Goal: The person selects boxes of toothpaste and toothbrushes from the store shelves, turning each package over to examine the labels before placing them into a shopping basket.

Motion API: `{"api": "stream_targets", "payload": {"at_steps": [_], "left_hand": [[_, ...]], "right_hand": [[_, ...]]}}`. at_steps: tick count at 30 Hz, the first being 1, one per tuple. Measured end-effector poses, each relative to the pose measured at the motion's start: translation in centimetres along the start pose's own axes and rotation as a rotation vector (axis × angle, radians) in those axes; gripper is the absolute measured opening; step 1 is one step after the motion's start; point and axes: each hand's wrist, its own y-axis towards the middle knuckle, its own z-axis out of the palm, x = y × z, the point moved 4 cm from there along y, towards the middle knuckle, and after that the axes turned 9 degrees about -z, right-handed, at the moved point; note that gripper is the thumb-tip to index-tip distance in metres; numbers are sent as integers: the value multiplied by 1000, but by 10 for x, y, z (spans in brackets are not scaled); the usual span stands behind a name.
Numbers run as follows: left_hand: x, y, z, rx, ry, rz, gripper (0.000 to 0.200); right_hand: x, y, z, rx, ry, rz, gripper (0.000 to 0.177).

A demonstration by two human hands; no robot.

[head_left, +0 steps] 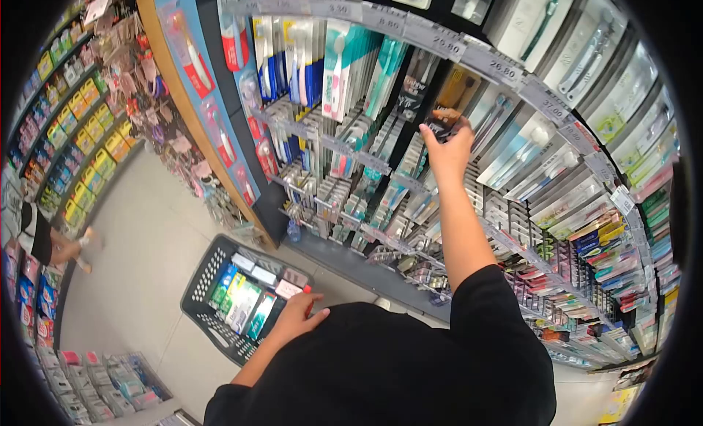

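Note:
My right hand [449, 152] reaches into the toothbrush rack, its thumb and fingers closed about a dark package [441, 126] with some brown on it. What is inside that package cannot be made out. Just above it hangs a brown and gold pack [458, 89]. Low at my side, my left hand [294, 320] is curled around a red handle [310, 294] by the dark shopping basket [192, 294]. Boxes and packs lie in the basket, among them a green and white pack [233, 298] and a teal box [260, 316].
Price strips [432, 36] run along the curved rack of hanging toothbrush packs [340, 67]. A wooden-edged panel [172, 82] ends the rack on the left. Across the tiled floor [132, 257], another person [44, 235] is by shelves of yellow packs [95, 173]. A low display [102, 386] stands at bottom left.

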Motion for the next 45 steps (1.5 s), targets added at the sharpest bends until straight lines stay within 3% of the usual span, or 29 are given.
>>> {"api": "stream_targets", "payload": {"at_steps": [3,8,19,24,28,31,35,37,39,43,45], "left_hand": [[0,-2,1,-30,-7,16,44],[-2,0,-1,40,-13,-36,43],[-1,0,-1,16,-17,-2,41],[6,3,-1,31,-2,24,43],[9,5,-1,104,17,-63,44],[10,3,-1,43,3,23,44],[16,6,1,77,-31,-6,42],[12,7,1,42,-1,40,40],[4,7,0,76,3,-27,39],[-2,10,11,107,-265,-161,37],[-26,10,11,130,-380,-130,33]], "right_hand": [[-8,5,8,104,76,151,69],[-18,4,10,46,94,187,49],[-11,7,2,74,225,340,40],[21,-14,-12,112,989,381,23],[41,-33,-29,63,1187,500,25],[67,-44,-55,78,1222,514,21],[70,-64,-76,135,1289,522,26],[66,-89,-79,126,1285,620,30],[68,-121,-82,206,1301,741,26],[52,-198,-71,412,1232,986,26],[60,-208,-78,489,1336,1020,27]]}}
